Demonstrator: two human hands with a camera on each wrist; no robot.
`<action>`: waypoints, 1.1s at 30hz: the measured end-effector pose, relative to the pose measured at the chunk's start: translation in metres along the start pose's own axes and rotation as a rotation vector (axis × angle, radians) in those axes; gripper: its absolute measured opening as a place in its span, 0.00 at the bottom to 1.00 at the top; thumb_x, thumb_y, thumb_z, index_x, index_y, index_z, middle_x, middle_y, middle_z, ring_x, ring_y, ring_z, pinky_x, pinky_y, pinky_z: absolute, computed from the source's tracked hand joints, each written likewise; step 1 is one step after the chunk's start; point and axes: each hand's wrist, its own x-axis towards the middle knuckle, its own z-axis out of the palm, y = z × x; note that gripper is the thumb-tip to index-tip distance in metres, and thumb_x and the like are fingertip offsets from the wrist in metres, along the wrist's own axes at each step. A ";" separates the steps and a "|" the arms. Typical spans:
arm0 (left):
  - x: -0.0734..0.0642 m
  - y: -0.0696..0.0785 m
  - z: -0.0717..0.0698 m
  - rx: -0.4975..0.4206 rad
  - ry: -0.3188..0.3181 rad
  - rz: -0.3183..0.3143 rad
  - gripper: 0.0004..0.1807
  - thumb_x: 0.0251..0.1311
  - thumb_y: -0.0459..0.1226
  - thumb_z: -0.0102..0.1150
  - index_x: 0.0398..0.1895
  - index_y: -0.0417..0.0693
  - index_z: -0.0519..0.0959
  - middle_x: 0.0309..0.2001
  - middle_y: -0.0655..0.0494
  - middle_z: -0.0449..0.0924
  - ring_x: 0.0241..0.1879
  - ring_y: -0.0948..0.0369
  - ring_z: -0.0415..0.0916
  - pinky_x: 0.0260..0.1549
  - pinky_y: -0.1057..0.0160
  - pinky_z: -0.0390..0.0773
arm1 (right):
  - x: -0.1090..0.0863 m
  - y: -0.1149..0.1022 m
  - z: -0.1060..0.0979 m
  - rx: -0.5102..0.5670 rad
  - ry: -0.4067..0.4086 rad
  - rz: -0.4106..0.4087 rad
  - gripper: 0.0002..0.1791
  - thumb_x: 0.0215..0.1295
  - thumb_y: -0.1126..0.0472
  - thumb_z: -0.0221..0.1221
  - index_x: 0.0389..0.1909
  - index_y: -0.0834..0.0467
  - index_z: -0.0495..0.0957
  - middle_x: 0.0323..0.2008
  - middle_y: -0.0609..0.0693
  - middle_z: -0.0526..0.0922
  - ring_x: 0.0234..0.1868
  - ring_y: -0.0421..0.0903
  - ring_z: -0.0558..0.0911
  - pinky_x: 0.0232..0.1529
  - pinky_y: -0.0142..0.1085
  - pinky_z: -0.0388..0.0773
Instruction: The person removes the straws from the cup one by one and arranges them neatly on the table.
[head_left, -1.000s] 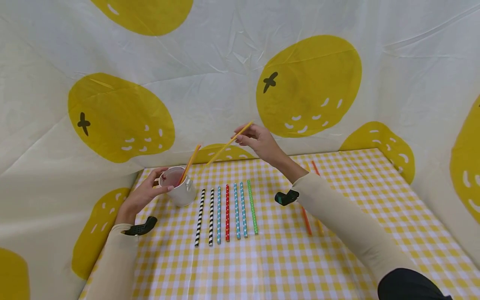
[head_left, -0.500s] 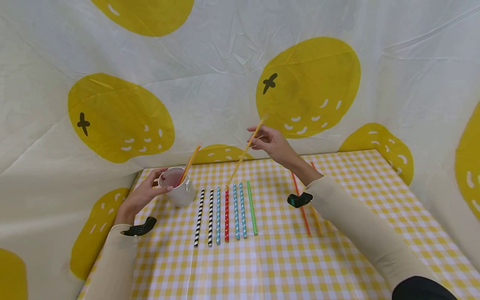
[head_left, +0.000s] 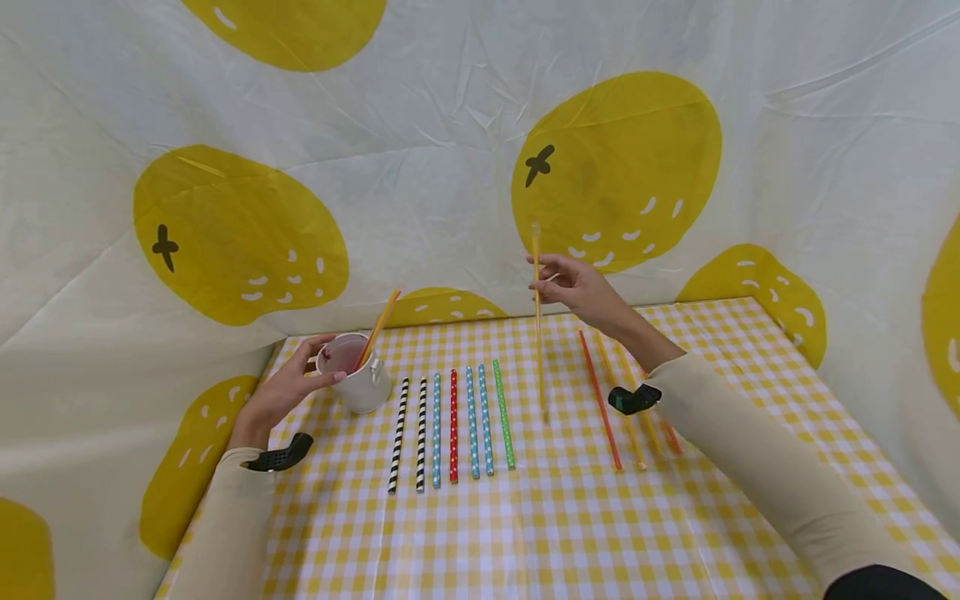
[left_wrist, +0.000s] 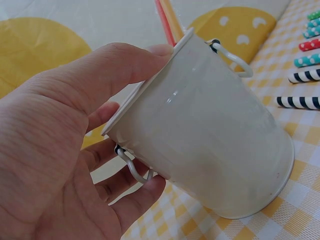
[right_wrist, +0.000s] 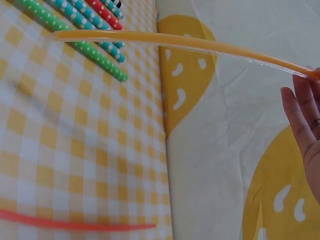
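My left hand (head_left: 281, 392) grips the rim of a small white metal bucket (head_left: 366, 390) at the table's back left, thumb over the edge in the left wrist view. The bucket stands upright on the cloth, and an orange and a red straw (head_left: 386, 317) lean out of it. In my right hand (head_left: 583, 293), thumb and fingers pinch a yellow-orange drinking straw (head_left: 539, 358), held nearly vertical over the back of the table. The right wrist view shows this straw (right_wrist: 175, 40) stretching from the fingertips across the green dotted straw (right_wrist: 100, 62).
A row of patterned straws lies right of the bucket: black-striped (head_left: 399, 437), blue dotted (head_left: 437, 433), red dotted (head_left: 453, 429) and green dotted (head_left: 504, 417). Farther right, partly under my right forearm, lie red-orange (head_left: 600, 400) and yellow straws (head_left: 633, 437). A fruit-patterned curtain (head_left: 435, 200) hangs behind.
My right hand has moved right, away from the bucket, and the yellow-orange straw has swung from slanted to nearly vertical. The left hand and the bucket have stayed put.
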 end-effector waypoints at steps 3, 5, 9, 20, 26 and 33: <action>0.000 0.000 0.000 0.004 0.000 0.002 0.41 0.70 0.43 0.63 0.79 0.51 0.52 0.75 0.42 0.52 0.72 0.38 0.55 0.62 0.43 0.65 | -0.005 0.004 -0.010 -0.013 0.015 0.045 0.27 0.74 0.62 0.60 0.71 0.61 0.68 0.50 0.59 0.77 0.46 0.46 0.85 0.49 0.40 0.82; 0.000 0.000 0.000 0.006 -0.001 0.002 0.41 0.70 0.43 0.63 0.79 0.51 0.52 0.75 0.42 0.52 0.72 0.38 0.55 0.61 0.45 0.66 | -0.008 0.008 -0.018 -0.012 0.022 0.081 0.28 0.74 0.62 0.59 0.71 0.63 0.67 0.50 0.59 0.77 0.48 0.47 0.85 0.50 0.41 0.82; 0.001 0.000 0.000 0.007 -0.002 0.003 0.41 0.70 0.43 0.63 0.79 0.51 0.52 0.75 0.42 0.53 0.72 0.38 0.55 0.60 0.48 0.67 | -0.016 0.016 -0.033 -0.015 0.025 0.146 0.27 0.74 0.63 0.59 0.71 0.61 0.67 0.52 0.59 0.76 0.52 0.50 0.84 0.52 0.45 0.82; 0.001 0.000 0.002 -0.008 -0.006 0.001 0.41 0.70 0.42 0.62 0.80 0.50 0.51 0.76 0.42 0.51 0.73 0.37 0.53 0.63 0.40 0.62 | -0.041 0.039 -0.078 -0.153 -0.010 0.257 0.31 0.76 0.61 0.57 0.75 0.63 0.61 0.59 0.65 0.70 0.56 0.55 0.80 0.50 0.43 0.83; 0.001 -0.001 0.001 -0.004 -0.007 0.002 0.41 0.70 0.42 0.63 0.80 0.51 0.51 0.75 0.42 0.53 0.72 0.38 0.55 0.62 0.44 0.64 | -0.053 0.050 -0.097 -0.193 0.002 0.301 0.30 0.77 0.61 0.56 0.74 0.65 0.61 0.58 0.65 0.70 0.54 0.56 0.80 0.53 0.50 0.81; 0.000 -0.001 0.001 0.002 -0.006 -0.002 0.41 0.70 0.43 0.63 0.79 0.51 0.52 0.75 0.42 0.53 0.72 0.38 0.55 0.61 0.48 0.66 | -0.064 0.066 -0.114 -0.206 -0.012 0.362 0.29 0.77 0.63 0.54 0.73 0.69 0.60 0.58 0.67 0.69 0.47 0.49 0.84 0.52 0.52 0.81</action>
